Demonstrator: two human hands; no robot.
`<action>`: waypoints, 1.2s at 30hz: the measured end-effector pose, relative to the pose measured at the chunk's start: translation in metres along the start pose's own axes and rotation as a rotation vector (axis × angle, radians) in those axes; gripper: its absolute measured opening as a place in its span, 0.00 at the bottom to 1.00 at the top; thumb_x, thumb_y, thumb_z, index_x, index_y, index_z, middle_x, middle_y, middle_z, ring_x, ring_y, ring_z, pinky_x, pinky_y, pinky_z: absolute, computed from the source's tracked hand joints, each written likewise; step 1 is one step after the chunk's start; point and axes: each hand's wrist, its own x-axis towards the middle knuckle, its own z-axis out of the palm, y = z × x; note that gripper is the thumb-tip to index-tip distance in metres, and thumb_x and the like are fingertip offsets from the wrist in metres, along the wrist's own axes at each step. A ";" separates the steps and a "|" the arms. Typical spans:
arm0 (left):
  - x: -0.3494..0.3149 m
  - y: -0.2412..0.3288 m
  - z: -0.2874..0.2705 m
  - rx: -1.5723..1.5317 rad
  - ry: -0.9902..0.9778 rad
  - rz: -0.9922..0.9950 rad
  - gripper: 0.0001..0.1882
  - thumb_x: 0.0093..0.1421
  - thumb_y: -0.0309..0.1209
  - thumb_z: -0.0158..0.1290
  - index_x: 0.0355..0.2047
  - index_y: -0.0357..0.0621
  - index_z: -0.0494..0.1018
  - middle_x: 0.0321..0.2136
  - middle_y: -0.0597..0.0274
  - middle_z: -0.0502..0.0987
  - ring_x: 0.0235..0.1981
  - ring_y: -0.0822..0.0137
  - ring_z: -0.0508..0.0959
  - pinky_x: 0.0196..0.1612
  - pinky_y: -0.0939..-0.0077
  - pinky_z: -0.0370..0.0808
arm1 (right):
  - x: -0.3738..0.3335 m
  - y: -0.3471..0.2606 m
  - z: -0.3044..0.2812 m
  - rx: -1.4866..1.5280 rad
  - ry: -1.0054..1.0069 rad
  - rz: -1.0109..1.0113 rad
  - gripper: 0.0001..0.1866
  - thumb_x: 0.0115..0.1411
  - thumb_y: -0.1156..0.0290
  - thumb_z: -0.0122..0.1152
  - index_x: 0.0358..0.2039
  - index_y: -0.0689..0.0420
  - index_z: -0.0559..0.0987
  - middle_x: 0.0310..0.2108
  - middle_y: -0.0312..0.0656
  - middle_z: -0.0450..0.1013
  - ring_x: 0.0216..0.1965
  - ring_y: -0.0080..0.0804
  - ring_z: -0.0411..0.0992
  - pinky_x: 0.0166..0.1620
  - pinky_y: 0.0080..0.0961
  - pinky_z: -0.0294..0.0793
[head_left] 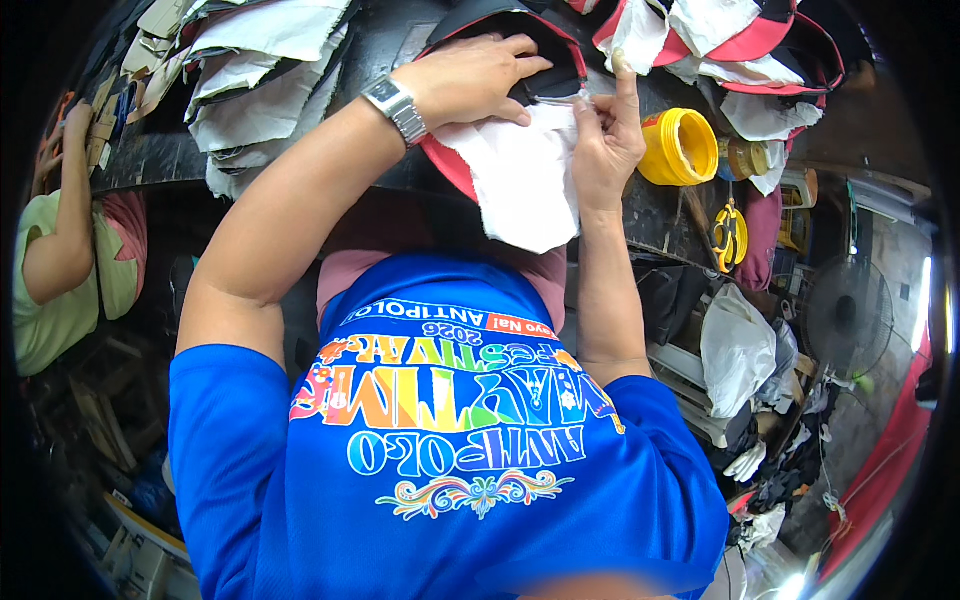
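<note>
In front of me on the dark table lies a curved black-and-red piece with a white cloth lining (525, 190), whose lower end hangs over the edge. Across its black hollow rests my left hand (475, 80), open, with fingers spread and thumb on the white cloth. At the right edge of the same piece my right hand (608, 145) is closed, its thumb and curled fingers at the rim and its index finger pointing up. A thin pale strip shows between the hands; I cannot make out what it is. Beside my right hand lies an open yellow jar (682, 147) on its side.
White cloth pieces with dark edges (262, 110) are stacked at the left. More red, black and white pieces (745, 60) lie at the far right. Scissors with yellow handles (730, 237) hang from the table's right side, near a fan (850, 315). Another person (60, 250) works at the far left.
</note>
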 end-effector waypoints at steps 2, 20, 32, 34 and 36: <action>-0.002 0.001 0.001 0.009 0.010 -0.004 0.40 0.59 0.47 0.64 0.69 0.52 0.66 0.65 0.56 0.69 0.63 0.53 0.72 0.68 0.61 0.67 | 0.002 0.001 0.001 -0.061 0.010 0.059 0.38 0.61 0.84 0.62 0.72 0.49 0.67 0.28 0.31 0.72 0.29 0.16 0.67 0.34 0.15 0.69; -0.011 0.015 0.000 0.285 -0.068 0.093 0.25 0.71 0.45 0.48 0.68 0.74 0.67 0.68 0.51 0.64 0.65 0.47 0.69 0.63 0.51 0.74 | 0.010 -0.005 0.008 -0.460 -0.021 0.096 0.43 0.60 0.83 0.61 0.74 0.52 0.57 0.27 0.39 0.71 0.26 0.25 0.72 0.34 0.22 0.75; 0.023 0.022 -0.024 0.318 -0.315 0.060 0.30 0.63 0.44 0.55 0.67 0.73 0.68 0.67 0.50 0.64 0.60 0.50 0.75 0.60 0.56 0.77 | 0.065 -0.009 -0.171 -0.739 -0.236 0.157 0.27 0.71 0.42 0.49 0.42 0.49 0.90 0.50 0.51 0.78 0.58 0.47 0.69 0.60 0.40 0.67; 0.026 0.020 -0.024 0.309 -0.306 0.074 0.32 0.61 0.44 0.57 0.68 0.74 0.68 0.64 0.51 0.67 0.59 0.52 0.76 0.58 0.59 0.78 | 0.069 0.009 -0.176 -0.962 -0.378 0.100 0.30 0.71 0.40 0.46 0.43 0.49 0.89 0.55 0.52 0.77 0.62 0.50 0.67 0.63 0.40 0.66; 0.027 0.017 -0.025 0.271 -0.296 0.093 0.34 0.60 0.42 0.58 0.68 0.73 0.68 0.61 0.50 0.69 0.57 0.51 0.77 0.58 0.60 0.78 | 0.070 0.020 -0.172 -1.117 -0.475 0.132 0.39 0.70 0.32 0.40 0.45 0.51 0.89 0.60 0.51 0.74 0.68 0.51 0.62 0.67 0.42 0.62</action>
